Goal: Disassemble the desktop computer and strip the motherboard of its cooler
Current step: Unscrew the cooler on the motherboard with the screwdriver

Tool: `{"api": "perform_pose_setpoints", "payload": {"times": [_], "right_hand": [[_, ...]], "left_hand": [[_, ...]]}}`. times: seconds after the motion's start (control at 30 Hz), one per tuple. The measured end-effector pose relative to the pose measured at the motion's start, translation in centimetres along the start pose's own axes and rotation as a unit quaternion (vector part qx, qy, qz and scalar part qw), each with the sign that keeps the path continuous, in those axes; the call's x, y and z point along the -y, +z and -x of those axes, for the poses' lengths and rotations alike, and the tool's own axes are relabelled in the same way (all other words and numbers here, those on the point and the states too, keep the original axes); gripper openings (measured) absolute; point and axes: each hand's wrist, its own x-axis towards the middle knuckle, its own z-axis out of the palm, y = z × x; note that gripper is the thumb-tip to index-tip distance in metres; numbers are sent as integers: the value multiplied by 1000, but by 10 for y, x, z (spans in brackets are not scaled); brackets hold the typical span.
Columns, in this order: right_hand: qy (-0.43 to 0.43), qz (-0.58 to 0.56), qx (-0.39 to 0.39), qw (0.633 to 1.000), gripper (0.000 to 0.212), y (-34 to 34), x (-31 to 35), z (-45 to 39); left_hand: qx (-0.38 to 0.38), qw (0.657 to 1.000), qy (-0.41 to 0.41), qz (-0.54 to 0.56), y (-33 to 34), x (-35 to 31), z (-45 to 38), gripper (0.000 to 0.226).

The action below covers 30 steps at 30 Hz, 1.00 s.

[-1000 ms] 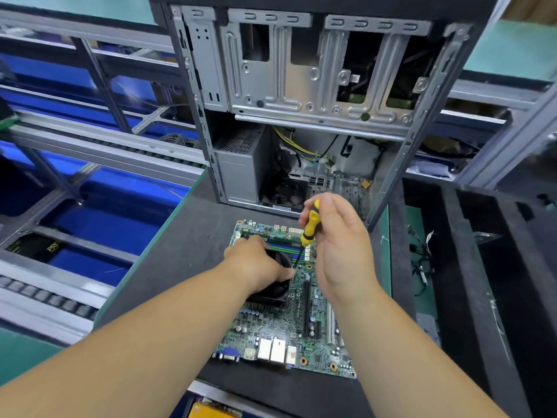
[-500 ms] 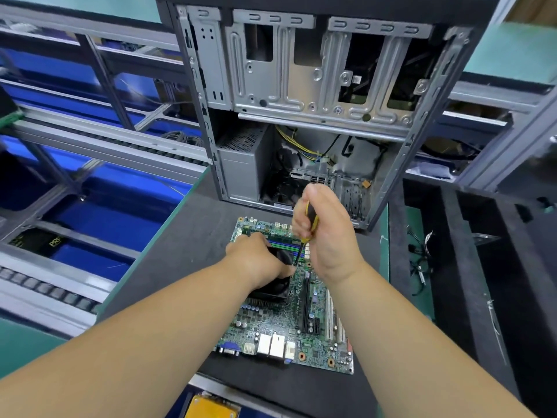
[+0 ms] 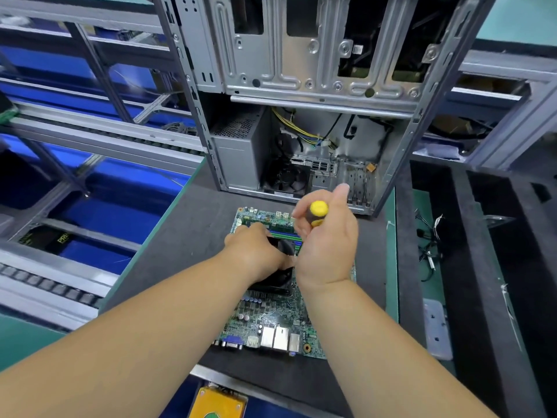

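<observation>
left hand (image 3: 256,251) clamps down on the cooler (image 3: 278,279); right hand (image 3: 324,236) pinches the screwdriver (image 3: 317,213); keep it vertical, press firmly

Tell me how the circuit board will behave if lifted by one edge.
The circuit board is a thin flat sheet, so probably stiff and light. The cooler under the left hand likely weighs that end down. Exposed parts suggest fragility.

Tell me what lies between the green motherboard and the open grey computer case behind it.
In the head view, only a bare strip of the dark grey work mat separates the green motherboard from the open grey computer case.
</observation>
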Motion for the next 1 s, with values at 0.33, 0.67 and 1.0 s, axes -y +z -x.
{"api": "perform_pose_setpoints", "payload": {"times": [0.33, 0.67, 1.0], "right_hand": [[45, 85, 93, 991, 32, -7, 13, -14], [97, 12, 206, 974, 54, 1, 5, -32], [71, 53, 156, 984, 21, -22, 7, -27]], "left_hand": [[-4, 1000, 5, 5, -1, -1, 4, 74], [0, 1000, 1, 28, -3, -1, 5, 73], [23, 998, 8, 58, -6, 2, 6, 80]]}}
